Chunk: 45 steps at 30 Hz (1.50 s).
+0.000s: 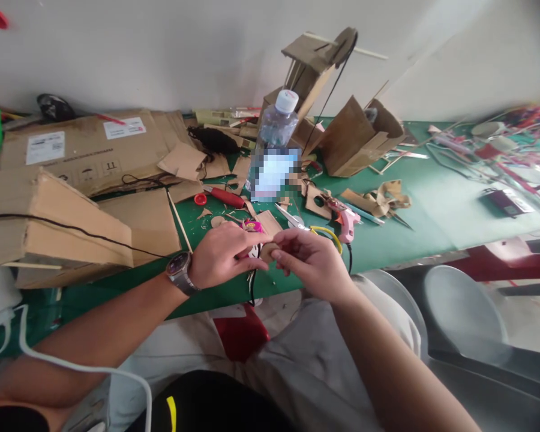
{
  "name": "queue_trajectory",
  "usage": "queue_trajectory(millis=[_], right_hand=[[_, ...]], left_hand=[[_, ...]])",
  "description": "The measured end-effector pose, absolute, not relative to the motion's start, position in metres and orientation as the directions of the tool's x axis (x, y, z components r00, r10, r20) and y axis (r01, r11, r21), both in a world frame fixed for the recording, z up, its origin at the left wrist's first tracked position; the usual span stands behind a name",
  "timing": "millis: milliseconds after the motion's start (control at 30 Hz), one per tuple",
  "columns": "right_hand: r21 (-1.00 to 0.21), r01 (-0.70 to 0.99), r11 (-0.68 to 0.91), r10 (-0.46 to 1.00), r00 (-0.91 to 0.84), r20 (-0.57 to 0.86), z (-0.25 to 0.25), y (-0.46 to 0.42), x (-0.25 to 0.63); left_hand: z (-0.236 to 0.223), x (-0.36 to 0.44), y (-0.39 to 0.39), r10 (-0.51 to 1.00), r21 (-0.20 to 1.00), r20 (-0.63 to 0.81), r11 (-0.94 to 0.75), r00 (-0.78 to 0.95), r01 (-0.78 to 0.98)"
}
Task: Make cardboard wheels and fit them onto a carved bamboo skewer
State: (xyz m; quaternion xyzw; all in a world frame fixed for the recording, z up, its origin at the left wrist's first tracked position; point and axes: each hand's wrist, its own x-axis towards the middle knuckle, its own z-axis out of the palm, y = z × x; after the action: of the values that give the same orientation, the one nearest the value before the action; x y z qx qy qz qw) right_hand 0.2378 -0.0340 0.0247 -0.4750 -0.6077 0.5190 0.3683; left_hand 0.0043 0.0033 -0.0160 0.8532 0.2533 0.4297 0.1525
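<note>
Above the near edge of a green-covered table (400,240), a person seated in grey trousers pinches a small round piece of tan cardboard (267,252) in the right hand (315,261), thumb against fingers. The left hand (225,253), below a metal-banded wristwatch (180,273), reaches to the piece from the other side, its thumb and forefinger spread apart; whether its fingertips touch the cardboard cannot be told.

Just beyond the hands lie open silver scissors with yellow handles (326,234), a bright pink roll (252,226) and a pink glue gun (347,221). A red-handled tool (227,197) rests near a small red cap (200,199) among brown scraps.

A clear plastic bottle with a white cap (276,129) stands upright behind them, its label blurred. A cardboard structure with a round disc (312,60) rises behind the bottle; an open brown cardboard box (355,138) stands tilted to the right. Flattened cartons (90,150) cover the table's left side.
</note>
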Motion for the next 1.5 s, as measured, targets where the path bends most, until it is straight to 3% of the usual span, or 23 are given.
queue_trajectory(millis=[133, 233, 367, 467, 767, 1000, 1267, 1367, 1500], right_hand=[[-0.994, 0.11, 0.026, 0.995, -0.096, 0.016, 0.025, -0.024, 0.24], [-0.993, 0.104, 0.057, 0.998, -0.013, 0.056, 0.026, -0.019, 0.243], [-0.991, 0.116, 0.063, 0.998, -0.016, 0.062, 0.025, -0.019, 0.244], [-0.99, 0.128, 0.063, 0.998, -0.018, 0.061, 0.023, -0.02, 0.245], [-0.989, 0.138, 0.062, 0.998, -0.022, 0.059, 0.019, -0.02, 0.247], [-0.986, 0.151, 0.07, 0.998, -0.018, 0.068, 0.02, -0.02, 0.243], [-0.984, 0.167, 0.064, 0.998, -0.019, 0.061, 0.021, -0.021, 0.244], [-0.985, 0.162, 0.063, 0.998, -0.022, 0.061, 0.02, -0.02, 0.244], [-0.99, 0.134, 0.048, 0.998, -0.036, 0.043, 0.019, -0.021, 0.242]], left_hand=[[-0.01, -0.011, 0.024, 0.736, 0.619, 0.595, -0.676, 0.323, 0.4], [-0.013, -0.022, 0.041, 0.861, 0.642, 0.457, -0.494, 0.225, 0.586], [-0.022, -0.027, 0.047, 0.883, 0.431, 0.179, -0.467, 0.435, 0.772], [-0.025, -0.027, 0.044, 0.852, 0.369, 0.107, -0.512, 0.512, 0.775], [-0.027, -0.033, 0.052, 0.854, 0.425, 0.107, -0.502, 0.509, 0.753], [-0.022, -0.03, 0.049, 0.836, 0.405, 0.225, -0.547, 0.5, 0.733], [-0.024, -0.037, 0.052, 0.867, 0.357, 0.148, -0.495, 0.475, 0.792], [-0.02, -0.034, 0.051, 0.88, 0.431, 0.196, -0.473, 0.432, 0.768], [-0.016, -0.022, 0.042, 0.87, 0.71, 0.308, -0.479, 0.385, 0.515]])
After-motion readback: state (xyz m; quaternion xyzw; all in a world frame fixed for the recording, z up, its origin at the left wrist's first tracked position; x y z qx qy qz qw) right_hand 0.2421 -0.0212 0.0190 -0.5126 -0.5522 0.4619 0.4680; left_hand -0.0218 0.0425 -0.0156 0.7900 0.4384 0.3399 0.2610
